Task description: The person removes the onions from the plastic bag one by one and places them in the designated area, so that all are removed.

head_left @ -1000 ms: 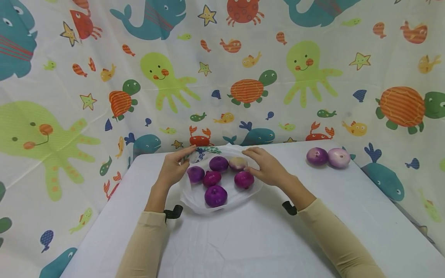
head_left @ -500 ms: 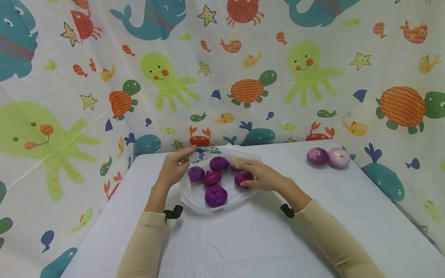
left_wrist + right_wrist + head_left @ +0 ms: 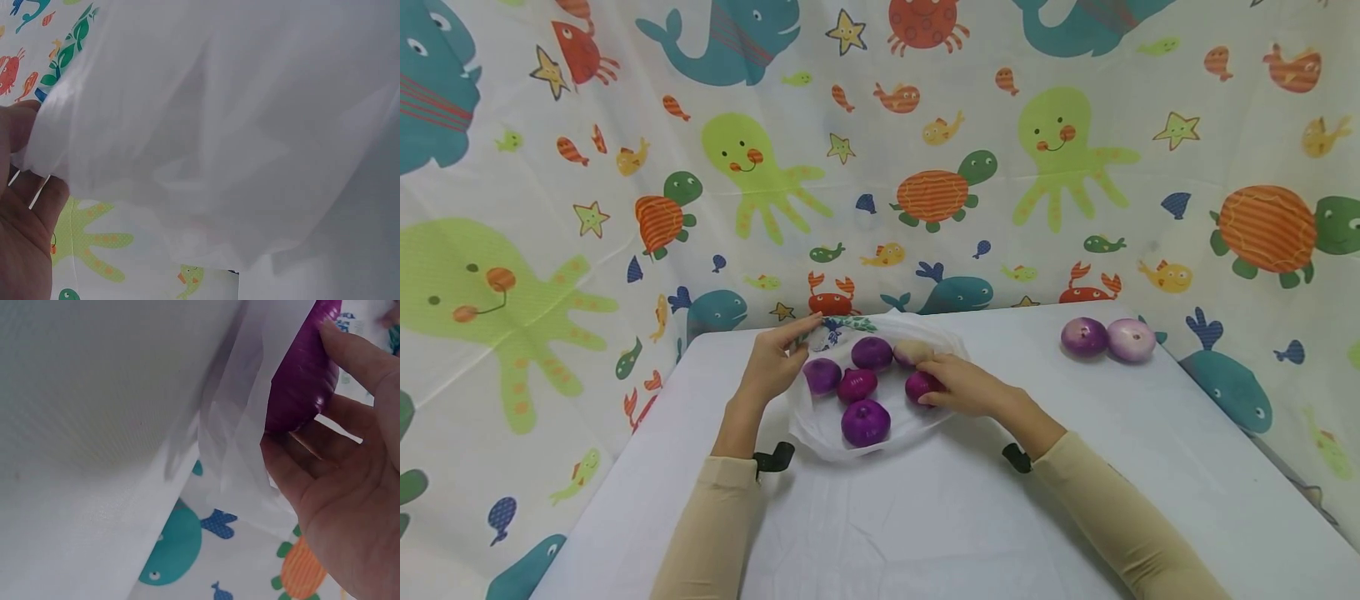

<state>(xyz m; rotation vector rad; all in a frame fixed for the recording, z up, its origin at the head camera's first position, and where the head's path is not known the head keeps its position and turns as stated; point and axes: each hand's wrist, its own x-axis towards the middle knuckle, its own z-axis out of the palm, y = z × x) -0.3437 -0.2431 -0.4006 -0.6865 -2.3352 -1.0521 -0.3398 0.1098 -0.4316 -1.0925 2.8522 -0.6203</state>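
Observation:
A white plastic bag (image 3: 917,435) lies with its mouth spread wide and several purple onions inside. My left hand (image 3: 772,360) pinches the bag's left edge between thumb and fingers; the thin plastic (image 3: 206,144) hangs from it in the left wrist view. My right hand (image 3: 967,387) reaches in at the right side and grips a glossy purple onion (image 3: 306,378), thumb on one side and fingers round the other. Just behind that one sits a pale-topped onion (image 3: 912,352). Another purple onion (image 3: 866,424) is nearest the bag's front.
Two more onions stand on the white table (image 3: 880,525) at the back right, a purple one (image 3: 1084,337) and a paler one (image 3: 1131,341). Behind the table hangs a curtain (image 3: 865,108) printed with sea animals.
My right hand has moved left and down from the bag's right rim onto the purple onion, and its fingers have closed round it. The left hand stays at the bag's edge.

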